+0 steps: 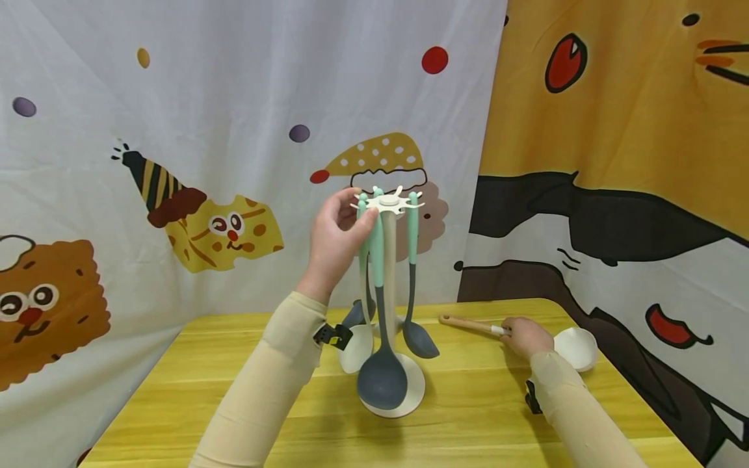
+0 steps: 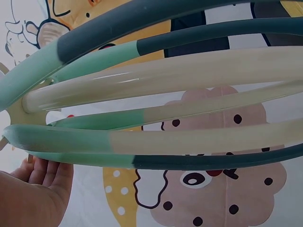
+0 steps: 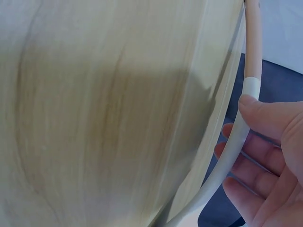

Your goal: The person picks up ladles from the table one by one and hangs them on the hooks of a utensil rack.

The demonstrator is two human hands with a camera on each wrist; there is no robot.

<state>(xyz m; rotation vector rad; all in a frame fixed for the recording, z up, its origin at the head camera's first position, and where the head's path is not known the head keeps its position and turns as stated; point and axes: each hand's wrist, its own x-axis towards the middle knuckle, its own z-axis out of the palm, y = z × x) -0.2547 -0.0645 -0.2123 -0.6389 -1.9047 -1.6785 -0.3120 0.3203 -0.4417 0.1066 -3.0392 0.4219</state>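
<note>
A cream utensil stand point(image 1: 390, 279) with a hooked top rises from a round base. On it hang several mint-handled utensils, among them a dark ladle point(image 1: 381, 380) in front, a dark turner-like utensil point(image 1: 420, 340) at the right and a cream one point(image 1: 355, 349) at the left. My left hand point(image 1: 338, 237) pinches the edge of the hooked top between thumb and fingers. Off to the right, my right hand point(image 1: 528, 338) grips a white ladle point(image 1: 576, 349) at the white neck, thumb across it in the right wrist view. Its wooden handle point(image 3: 253, 42) points toward the stand.
A wood-grain table point(image 1: 480, 416) lies under everything, its back edge close to a hanging cartoon-print cloth point(image 1: 234, 130). The stand is near the table's middle; the white ladle's bowl is toward the right edge.
</note>
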